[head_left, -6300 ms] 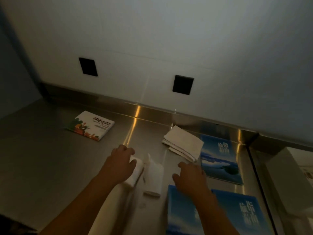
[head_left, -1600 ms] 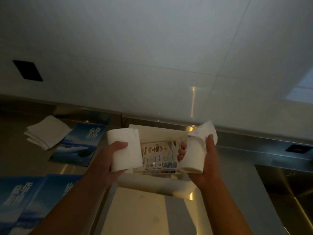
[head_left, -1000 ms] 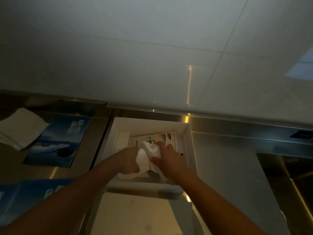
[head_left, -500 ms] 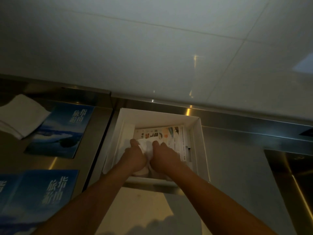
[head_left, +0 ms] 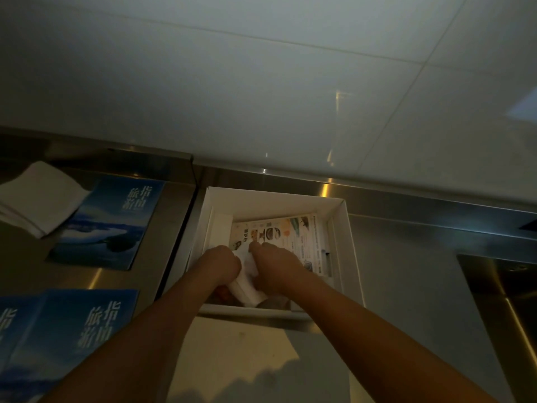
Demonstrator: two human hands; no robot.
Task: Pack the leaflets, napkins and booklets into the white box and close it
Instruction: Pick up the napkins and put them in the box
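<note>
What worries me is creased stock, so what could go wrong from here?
1. The left hand and right hand grip rolled napkins down on the leaflet in the box; it may crease.
2. The rolls look bulky, so the booklets on the counter may not lie flat over them, and the box may not close.
3. The folded napkins beside the booklets could get left out.

Leaflet [head_left: 293, 237] in box [head_left: 351, 242] — booklets [head_left: 113, 225], napkins [head_left: 37, 196] lie left.
</note>
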